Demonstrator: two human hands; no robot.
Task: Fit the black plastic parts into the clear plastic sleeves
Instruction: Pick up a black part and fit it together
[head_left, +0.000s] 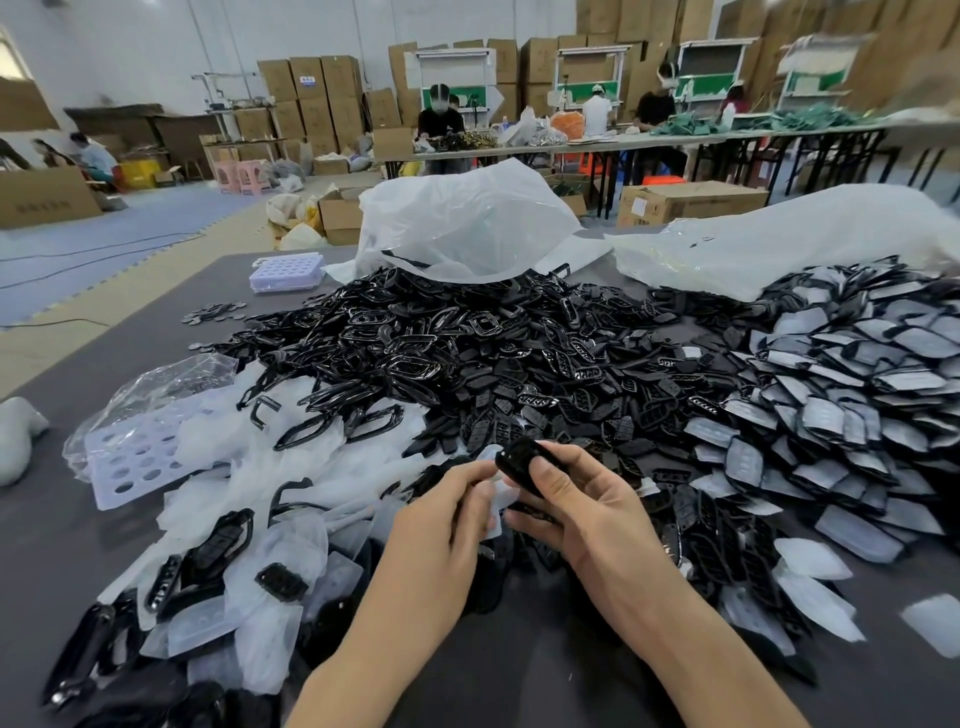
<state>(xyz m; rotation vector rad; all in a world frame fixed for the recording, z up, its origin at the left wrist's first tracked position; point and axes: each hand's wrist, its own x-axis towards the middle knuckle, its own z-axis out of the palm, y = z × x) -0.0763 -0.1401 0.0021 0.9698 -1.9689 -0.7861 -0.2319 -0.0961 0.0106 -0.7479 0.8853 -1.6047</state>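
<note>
Where the grey tabletop (130, 343) fills the lower part of the view, a broad heap of loose black parts (467, 353) covers its middle, running back to two crumpled white bags (467, 223) at the far edge. To the right of the heap lies a thick bank of sleeved parts (857, 389), overlapping like scales. To the left lies a drift of empty clear sleeves (270, 467) with a few black pieces scattered among them, and beside it a lilac tray (130, 467) with round holes, half inside a clear bag. Both hands meet just in front of the heap, near the middle of the view and raised off the tabletop. The right hand (576, 504) grips one black part (519, 462) between its thumb and curled fingers, its upper end standing clear above them. The left hand (441, 514) pinches a clear sleeve (496, 506) with curled fingers, just beside and below the part. Part and sleeve touch between the two hands; whether the part has entered the sleeve cannot be told.
</note>
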